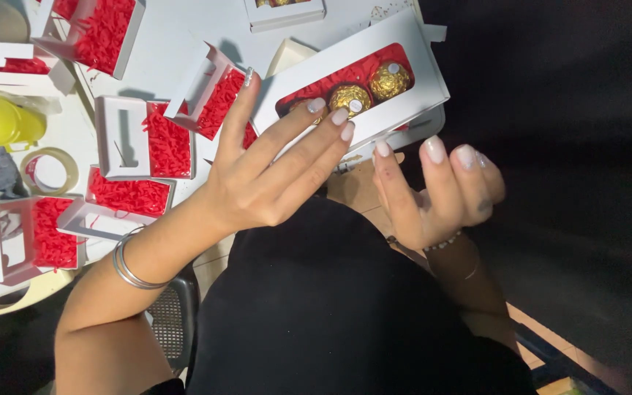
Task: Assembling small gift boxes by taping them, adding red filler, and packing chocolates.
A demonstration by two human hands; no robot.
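While seen from the head view, a white window box [411, 77] with gold-wrapped chocolates [350, 97] on red shred is held up over the surface's [162, 44] right edge. The left hand [272, 175] is spread flat, fingertips pressed on the box front. The right hand [433, 190] is loosely curled under its lower edge, fingers apart. Open boxes with red filling [148, 143] are scattered at the left.
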